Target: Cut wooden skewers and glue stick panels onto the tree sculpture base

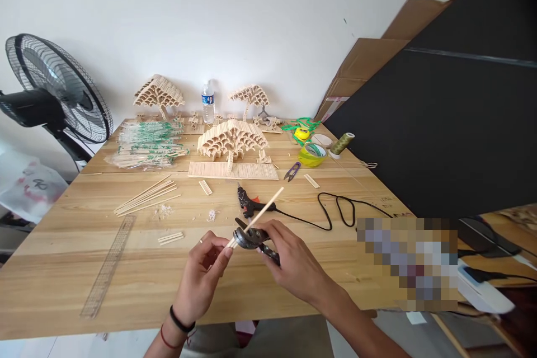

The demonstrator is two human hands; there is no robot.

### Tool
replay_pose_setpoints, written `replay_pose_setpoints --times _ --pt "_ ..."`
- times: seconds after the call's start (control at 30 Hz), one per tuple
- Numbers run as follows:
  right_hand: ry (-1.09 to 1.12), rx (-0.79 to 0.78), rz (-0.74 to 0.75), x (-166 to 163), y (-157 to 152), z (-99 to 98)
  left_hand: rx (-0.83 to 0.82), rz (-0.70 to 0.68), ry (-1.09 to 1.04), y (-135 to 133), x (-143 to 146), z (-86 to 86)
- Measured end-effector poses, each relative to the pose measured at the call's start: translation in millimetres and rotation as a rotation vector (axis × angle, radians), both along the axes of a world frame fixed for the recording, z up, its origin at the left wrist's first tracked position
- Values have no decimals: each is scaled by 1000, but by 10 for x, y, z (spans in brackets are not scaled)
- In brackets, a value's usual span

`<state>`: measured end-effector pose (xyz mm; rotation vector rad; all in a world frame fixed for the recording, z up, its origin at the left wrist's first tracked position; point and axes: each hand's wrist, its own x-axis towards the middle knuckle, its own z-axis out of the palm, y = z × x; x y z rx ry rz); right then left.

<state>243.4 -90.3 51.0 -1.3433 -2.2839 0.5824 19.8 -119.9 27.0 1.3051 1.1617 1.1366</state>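
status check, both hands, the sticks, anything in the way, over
Left hand pinching wooden sticks. Right hand holding cutter, its head at the sticks. Glue gun lying just beyond, possible snag.

Wooden table [142,291]: ruler [108,267], glue gun [244,201], snips [294,168].

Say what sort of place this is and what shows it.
Likely a small craft workspace, home or studio unclear: stick-built tree models, a glue gun and a plier-like tool.
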Motion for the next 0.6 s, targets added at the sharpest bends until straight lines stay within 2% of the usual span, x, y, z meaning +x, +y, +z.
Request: replay_pose_setpoints --times 0.13,0.43,0.53,0.6 --pt "-64 -9 11 -67 -34 1 -21 -22 -14 -36 8 -22" --pt "-286 -179 -32 -205 4 -99 -91 27 11 3 -22 -115" --pt "-375 -245 -51 -231 37 -123 -104 26 100 77 -41 -190" --pt "-415 -260 -71 -237 48 -138 -52 37 215 122 -56 -231"
